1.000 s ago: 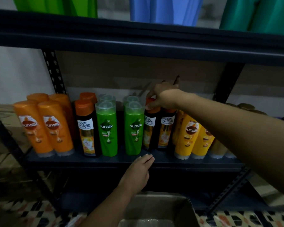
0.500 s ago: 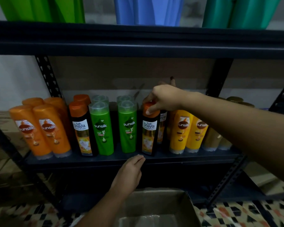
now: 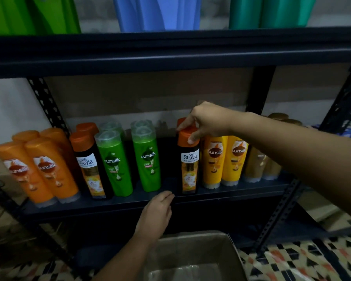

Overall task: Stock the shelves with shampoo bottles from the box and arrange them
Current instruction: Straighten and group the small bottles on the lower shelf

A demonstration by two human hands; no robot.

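2 hands are in view. The right hand (image 3: 208, 120) pinches the orange cap of a dark Safi Shayla bottle (image 3: 188, 163), thumb on the cap's front and fingers curled over its top; the bottle stands upright near the front edge of the shelf (image 3: 241, 190). A 2nd orange cap shows directly behind it. The left hand (image 3: 157, 213) holds nothing and rests with straight fingers on the shelf lip, below and just left of the held bottle. Left of that bottle, across a gap, stand 2 green bottles (image 3: 148, 161) marked "sunsilk", then another Safi Shayla bottle (image 3: 91, 169), then orange bottles (image 3: 39, 169) also marked "sunsilk". Just right of the held bottle stand 2 yellow bottles (image 3: 223, 159) with the same brand name; darker bottles beyond them are too dim to read. A cardboard box (image 3: 193, 254) sits on the floor, below the held bottle. Risk, as a judgement: a grip at the cap alone gives little control of the base, so sliding the bottle could tip it forward off the edge or knock the yellow neighbours over.
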